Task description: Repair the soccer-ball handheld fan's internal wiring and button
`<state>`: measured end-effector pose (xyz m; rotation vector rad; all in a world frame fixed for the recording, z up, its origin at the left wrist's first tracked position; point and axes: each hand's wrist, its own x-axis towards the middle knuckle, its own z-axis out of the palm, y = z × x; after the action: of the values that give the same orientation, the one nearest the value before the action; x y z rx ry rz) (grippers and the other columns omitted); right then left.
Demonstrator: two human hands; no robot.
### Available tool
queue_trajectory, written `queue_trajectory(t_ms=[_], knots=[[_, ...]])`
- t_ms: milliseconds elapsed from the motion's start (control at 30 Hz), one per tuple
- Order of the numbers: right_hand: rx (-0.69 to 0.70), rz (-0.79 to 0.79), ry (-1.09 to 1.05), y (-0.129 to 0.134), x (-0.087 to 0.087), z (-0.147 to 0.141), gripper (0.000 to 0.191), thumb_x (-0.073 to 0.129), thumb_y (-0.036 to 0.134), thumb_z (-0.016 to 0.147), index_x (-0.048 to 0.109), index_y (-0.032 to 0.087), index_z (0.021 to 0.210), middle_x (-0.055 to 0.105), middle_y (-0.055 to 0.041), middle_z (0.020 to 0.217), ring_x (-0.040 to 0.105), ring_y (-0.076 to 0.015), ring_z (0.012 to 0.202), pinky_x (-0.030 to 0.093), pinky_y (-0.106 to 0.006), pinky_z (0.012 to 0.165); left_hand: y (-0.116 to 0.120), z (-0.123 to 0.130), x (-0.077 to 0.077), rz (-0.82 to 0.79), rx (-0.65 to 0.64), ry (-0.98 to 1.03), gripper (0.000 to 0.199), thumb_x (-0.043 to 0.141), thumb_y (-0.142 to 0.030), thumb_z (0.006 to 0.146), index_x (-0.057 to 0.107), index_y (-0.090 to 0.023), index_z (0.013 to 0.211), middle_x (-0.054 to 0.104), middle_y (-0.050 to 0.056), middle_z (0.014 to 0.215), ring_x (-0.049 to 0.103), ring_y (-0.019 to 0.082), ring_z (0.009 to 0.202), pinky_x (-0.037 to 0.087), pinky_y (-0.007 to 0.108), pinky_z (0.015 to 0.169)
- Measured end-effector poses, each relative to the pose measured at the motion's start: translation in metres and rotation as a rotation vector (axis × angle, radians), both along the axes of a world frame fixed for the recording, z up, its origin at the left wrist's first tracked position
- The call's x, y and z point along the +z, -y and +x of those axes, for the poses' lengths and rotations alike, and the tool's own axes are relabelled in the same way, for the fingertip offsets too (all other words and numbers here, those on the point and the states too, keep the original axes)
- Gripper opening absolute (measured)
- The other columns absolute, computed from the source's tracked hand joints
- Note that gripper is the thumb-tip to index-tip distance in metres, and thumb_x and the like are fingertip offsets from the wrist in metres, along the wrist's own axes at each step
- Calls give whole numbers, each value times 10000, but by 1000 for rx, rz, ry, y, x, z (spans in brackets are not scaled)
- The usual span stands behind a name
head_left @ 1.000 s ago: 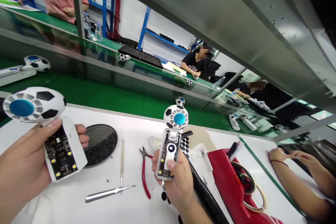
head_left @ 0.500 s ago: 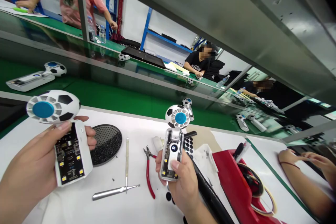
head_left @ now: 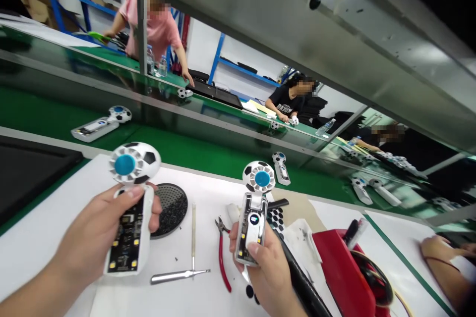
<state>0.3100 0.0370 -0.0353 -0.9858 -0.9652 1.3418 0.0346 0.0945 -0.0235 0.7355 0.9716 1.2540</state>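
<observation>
My left hand (head_left: 87,230) is closed around a handheld fan (head_left: 128,237) whose round head looks like a soccer ball with a blue centre. The handle is uncovered and shows a black circuit board with yellow squares. In my right hand (head_left: 269,262) is a second soccer-ball fan (head_left: 254,225), held upright, with a clear cover over its board and a small lit round display. My right thumb presses on its front. Between the hands lie red-handled cutters (head_left: 222,257), a metal tool (head_left: 176,276) and a thin pale screwdriver (head_left: 193,235).
A round black dish (head_left: 171,210) of small screws sits behind my left hand. A red tape dispenser (head_left: 344,267) stands right of a black roll (head_left: 303,282). More fans (head_left: 102,124) lie on the green conveyor (head_left: 208,158). Co-workers sit or stand beyond, and one person's arm (head_left: 442,257) is at right.
The view has shifted, so most things sit farther right and lower. My left hand has brought its fan closer to the right one. Across the line, the person in pink reaches toward a black tray.
</observation>
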Motion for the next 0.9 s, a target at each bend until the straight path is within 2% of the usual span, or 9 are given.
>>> queue_trajectory(t_ms=[67, 200, 300, 400, 467, 533, 600, 700, 900], knots=[[-18, -54, -18, 3, 0, -2, 340, 732, 425, 758, 636, 157, 944, 667, -82, 851, 528, -145, 616, 411, -243, 476, 3, 3, 4, 16, -75, 91, 300, 694, -365, 821, 631, -140, 1008, 705, 80, 744, 652, 210, 585, 528, 272, 515], [-75, -220, -26, -9, 7, -5, 195, 715, 292, 815, 636, 119, 857, 680, -80, 771, 530, -102, 537, 411, -203, 450, 5, 14, 4, 31, -103, 233, 334, 654, -379, 854, 589, -146, 1083, 699, 69, 763, 659, 209, 607, 536, 315, 576], [-117, -335, -34, -57, 23, -13, 113, 688, 190, 837, 619, 100, 836, 690, -112, 763, 628, -154, 620, 472, -215, 472, 0, 19, 2, 44, -87, 303, 307, 629, -375, 876, 577, -141, 1068, 696, 73, 772, 664, 205, 611, 525, 316, 576], [-153, -300, -80, -123, 41, -33, 113, 605, 219, 931, 614, 113, 971, 682, -61, 872, 656, -140, 713, 526, -221, 538, -6, 17, 1, 56, -19, 337, 278, 612, -375, 895, 567, -143, 1043, 681, 54, 749, 656, 184, 592, 515, 300, 558], [-189, -280, -96, -157, 42, -49, 179, 579, 278, 965, 612, 129, 1057, 667, -44, 966, 658, -137, 768, 568, -262, 622, -10, 13, 2, 55, 35, 350, 249, 594, -368, 912, 561, -147, 1021, 661, 29, 742, 637, 156, 576, 513, 286, 549], [-201, -304, -80, -170, 32, -65, 207, 577, 297, 969, 609, 132, 1091, 657, -43, 989, 653, -138, 775, 577, -284, 652, -14, 9, 1, 53, 83, 358, 225, 579, -364, 928, 562, -147, 985, 638, 7, 747, 611, 127, 569, 513, 269, 542], [-191, -329, -42, -164, 16, -77, 210, 581, 297, 967, 610, 130, 1091, 655, -44, 982, 650, -141, 774, 576, -292, 659, -18, 4, -1, 52, 122, 361, 227, 569, -371, 939, 569, -144, 952, 624, -2, 761, 592, 110, 575, 512, 255, 538], [-174, -312, 45, -133, -3, -80, 194, 577, 302, 968, 615, 126, 1041, 656, -34, 935, 647, -136, 750, 570, -289, 654, -22, 1, -6, 49, 161, 350, 255, 560, -395, 947, 581, -141, 952, 619, -2, 773, 587, 108, 590, 518, 256, 546], [-228, -122, 334, -58, -10, -45, 172, 554, 305, 937, 574, 144, 994, 654, -13, 774, 617, -130, 604, 466, -226, 484, -22, -2, -8, 60, 149, 202, 301, 543, -432, 954, 595, -136, 943, 629, 5, 786, 593, 111, 605, 523, 263, 562]])
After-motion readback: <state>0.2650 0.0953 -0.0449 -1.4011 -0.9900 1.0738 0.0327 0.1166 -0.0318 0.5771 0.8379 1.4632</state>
